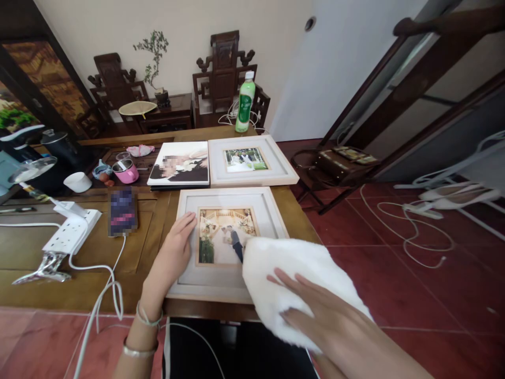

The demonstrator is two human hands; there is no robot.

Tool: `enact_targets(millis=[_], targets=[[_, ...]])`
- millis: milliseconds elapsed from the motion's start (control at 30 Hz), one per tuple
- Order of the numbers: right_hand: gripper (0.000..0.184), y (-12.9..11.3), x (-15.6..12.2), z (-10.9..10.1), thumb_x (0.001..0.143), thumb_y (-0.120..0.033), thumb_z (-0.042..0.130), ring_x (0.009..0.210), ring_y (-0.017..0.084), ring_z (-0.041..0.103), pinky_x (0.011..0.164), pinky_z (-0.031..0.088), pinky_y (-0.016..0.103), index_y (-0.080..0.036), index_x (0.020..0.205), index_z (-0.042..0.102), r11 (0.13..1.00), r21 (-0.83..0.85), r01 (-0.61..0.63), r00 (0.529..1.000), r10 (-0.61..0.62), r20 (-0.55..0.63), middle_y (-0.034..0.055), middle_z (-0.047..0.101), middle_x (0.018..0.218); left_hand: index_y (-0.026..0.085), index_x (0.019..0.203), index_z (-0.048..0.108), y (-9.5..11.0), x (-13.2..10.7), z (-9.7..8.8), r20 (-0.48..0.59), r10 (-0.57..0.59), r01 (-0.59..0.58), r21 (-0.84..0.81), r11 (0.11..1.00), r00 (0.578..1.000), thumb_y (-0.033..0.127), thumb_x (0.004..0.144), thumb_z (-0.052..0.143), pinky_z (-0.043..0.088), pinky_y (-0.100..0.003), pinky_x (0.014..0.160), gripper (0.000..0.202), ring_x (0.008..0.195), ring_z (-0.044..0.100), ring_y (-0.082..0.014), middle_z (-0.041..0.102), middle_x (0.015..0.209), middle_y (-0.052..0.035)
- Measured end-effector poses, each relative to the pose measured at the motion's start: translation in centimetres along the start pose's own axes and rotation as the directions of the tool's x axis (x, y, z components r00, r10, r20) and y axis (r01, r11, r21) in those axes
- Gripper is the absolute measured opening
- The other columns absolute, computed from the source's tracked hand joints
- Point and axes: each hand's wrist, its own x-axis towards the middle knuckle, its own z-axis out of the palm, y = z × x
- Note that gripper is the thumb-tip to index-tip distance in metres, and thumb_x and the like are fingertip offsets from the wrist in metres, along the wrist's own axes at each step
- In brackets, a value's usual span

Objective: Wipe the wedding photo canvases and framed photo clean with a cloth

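Note:
A pale wooden picture frame (pixel 221 288) with a small photo (pixel 224 237) of a couple lies flat at the table's near edge. My left hand (pixel 179 245) rests on the frame's left side, fingers stretched along it. A white fluffy cloth (pixel 292 258) covers the frame's lower right corner and hangs past the table edge. On top of the cloth lies my right hand (pixel 303 300), fingers bent and pressed into the fabric. The cloth hides that corner of the frame and part of the photo.
Behind it lie a second picture frame (pixel 276 158) and a flat photo panel (pixel 179 163). A green bottle (pixel 245 102) stands at the back edge. To the left are a phone (pixel 123 211), a power strip (pixel 73 231) with loose cables, and a pink cup (pixel 125 171).

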Motion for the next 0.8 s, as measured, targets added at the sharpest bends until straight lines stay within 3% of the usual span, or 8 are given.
enact_targets(millis=[200,333,433,600,800], targets=[[0.046,5.1,5.5,2.2,0.062,0.002,0.044,0.131,0.031,0.039,0.105,0.039,0.053,-0.013,0.095,0.07,0.992,-0.125,0.029,0.999,-0.024,0.038,0.017,0.055,0.133,0.015,0.132,0.05,-0.1,-0.1,-0.2,0.015,0.006,-0.006,-0.014,1.0,1.0,-0.002,0.083,0.033,0.031,-0.049,0.113,0.055,0.135,0.038,-0.0221,0.049,0.139,-0.0131],[0.049,8.4,10.2,3.6,0.066,0.006,0.045,0.135,0.031,0.034,0.106,0.036,0.053,-0.011,0.105,0.067,0.972,-0.229,-0.052,0.999,0.049,-0.02,0.0168,0.05,0.138,0.015,0.132,0.05,0.0,-0.1,-0.4,0.022,0.01,-0.009,-0.022,1.0,1.0,-0.002,0.084,0.034,0.032,-0.048,0.113,0.054,0.135,0.038,-0.0222,0.049,0.139,-0.0134],[0.045,9.2,12.0,4.1,0.069,0.007,0.047,0.134,0.033,0.035,0.107,0.033,0.054,-0.012,0.104,0.068,0.945,-0.326,0.004,0.999,0.01,0.039,0.0154,0.052,0.136,0.013,0.131,0.051,0.0,-0.1,-0.3,0.025,-0.001,0.001,-0.017,1.0,1.0,-0.001,0.084,0.033,0.032,-0.049,0.113,0.052,0.135,0.038,-0.0229,0.049,0.139,-0.0148],[0.033,7.2,10.5,3.8,0.07,0.004,0.054,0.128,0.037,0.042,0.106,0.034,0.055,-0.013,0.093,0.072,0.94,-0.324,0.103,0.987,-0.055,0.154,0.0173,0.056,0.131,0.013,0.13,0.051,0.0,0.0,-0.1,-0.004,0.002,-0.003,-0.02,1.0,1.0,-0.001,0.084,0.033,0.033,-0.048,0.113,0.051,0.135,0.039,-0.0229,0.05,0.138,-0.0151],[0.035,2.8,5.5,1.1,0.058,-0.002,0.057,0.12,0.033,0.052,0.104,0.039,0.051,-0.021,0.083,0.072,0.985,-0.099,0.142,0.972,-0.12,0.201,0.0117,0.063,0.122,0.017,0.131,0.051,0.1,0.0,-0.1,0.003,-0.003,0.003,-0.023,1.0,1.0,-0.004,0.083,0.033,0.032,-0.05,0.113,0.055,0.135,0.039,-0.0229,0.049,0.139,-0.0123]])
